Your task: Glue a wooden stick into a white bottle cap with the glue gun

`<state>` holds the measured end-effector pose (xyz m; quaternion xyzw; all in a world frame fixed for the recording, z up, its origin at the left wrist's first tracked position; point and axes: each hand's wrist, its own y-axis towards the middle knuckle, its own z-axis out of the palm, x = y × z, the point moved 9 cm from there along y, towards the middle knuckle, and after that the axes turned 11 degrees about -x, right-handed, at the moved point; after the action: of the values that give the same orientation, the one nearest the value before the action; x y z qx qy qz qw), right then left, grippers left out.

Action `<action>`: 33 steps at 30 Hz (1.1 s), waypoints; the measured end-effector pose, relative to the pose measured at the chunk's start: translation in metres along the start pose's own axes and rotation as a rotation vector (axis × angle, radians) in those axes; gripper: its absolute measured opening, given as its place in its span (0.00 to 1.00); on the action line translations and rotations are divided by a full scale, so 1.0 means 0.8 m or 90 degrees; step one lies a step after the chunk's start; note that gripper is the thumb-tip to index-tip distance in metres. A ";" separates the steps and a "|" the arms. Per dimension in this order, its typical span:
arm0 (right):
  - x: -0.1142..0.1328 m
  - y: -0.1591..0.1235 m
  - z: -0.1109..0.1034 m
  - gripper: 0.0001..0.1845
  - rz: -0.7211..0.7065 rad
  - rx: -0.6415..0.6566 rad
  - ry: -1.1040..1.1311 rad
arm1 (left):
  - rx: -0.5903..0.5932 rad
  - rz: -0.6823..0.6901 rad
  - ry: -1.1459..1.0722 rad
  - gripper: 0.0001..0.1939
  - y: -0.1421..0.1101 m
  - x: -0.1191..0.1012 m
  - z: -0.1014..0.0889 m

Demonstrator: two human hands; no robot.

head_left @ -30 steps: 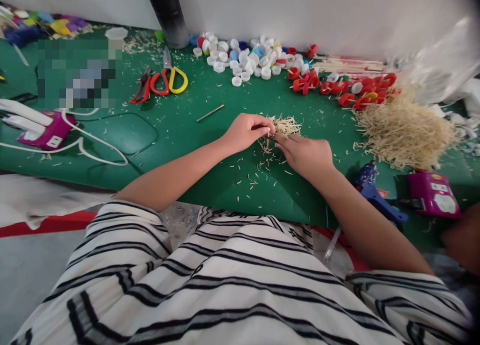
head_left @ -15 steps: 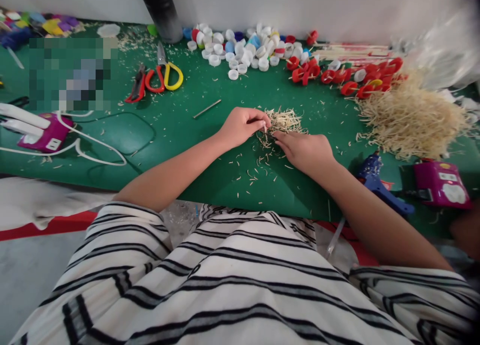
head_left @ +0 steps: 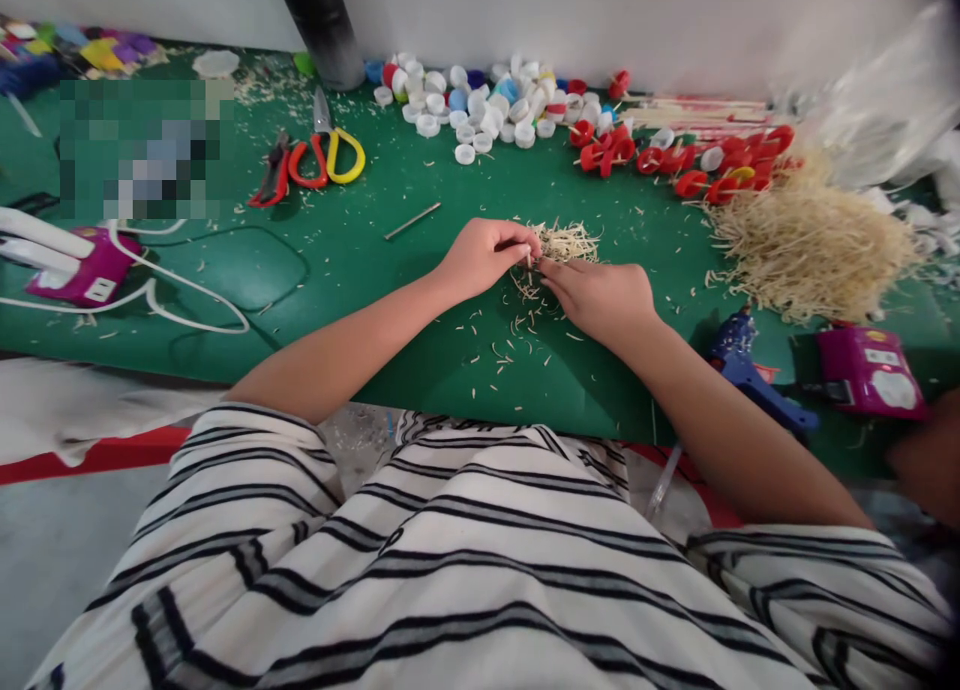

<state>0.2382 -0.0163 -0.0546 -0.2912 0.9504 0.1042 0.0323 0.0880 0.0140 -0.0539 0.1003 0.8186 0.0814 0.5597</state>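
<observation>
My left hand [head_left: 486, 257] is closed in a pinch, with the tip of a small pale stick [head_left: 529, 260] showing at its fingertips. Close against it, my right hand [head_left: 606, 298] has its thumb and fingers pressed together; whatever they grip is hidden. Both hands are low over the green table, at the near side of a small heap of curly pale wood shavings [head_left: 568, 240]. Loose shavings [head_left: 517, 324] lie scattered below the fingertips.
A thin metal rod [head_left: 412, 221], scissors [head_left: 330, 152] and red-handled pliers [head_left: 274, 173] lie left. Bottle caps [head_left: 491, 120] and red caps on sticks [head_left: 739, 165] line the back. Right are a larger pale heap [head_left: 814, 245], blue glue gun [head_left: 750, 370] and purple power box [head_left: 871, 372].
My right hand has shifted slightly left, closer to the left fingertips. A thin dark piece seen between the hands before is now mostly hidden. The left hand stays nearly in place.
</observation>
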 end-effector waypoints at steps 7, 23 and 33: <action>0.000 -0.003 0.001 0.29 -0.004 0.008 0.013 | 0.004 -0.002 -0.011 0.12 0.001 -0.001 0.002; -0.003 -0.017 0.001 0.29 -0.012 0.015 -0.005 | 0.012 -0.013 -0.034 0.11 -0.001 0.000 0.002; -0.007 -0.019 -0.001 0.29 -0.010 0.022 -0.009 | -0.002 -0.029 -0.022 0.11 0.000 0.003 -0.001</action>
<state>0.2516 -0.0260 -0.0556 -0.2975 0.9495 0.0894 0.0451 0.0866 0.0145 -0.0560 0.0822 0.8106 0.0679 0.5758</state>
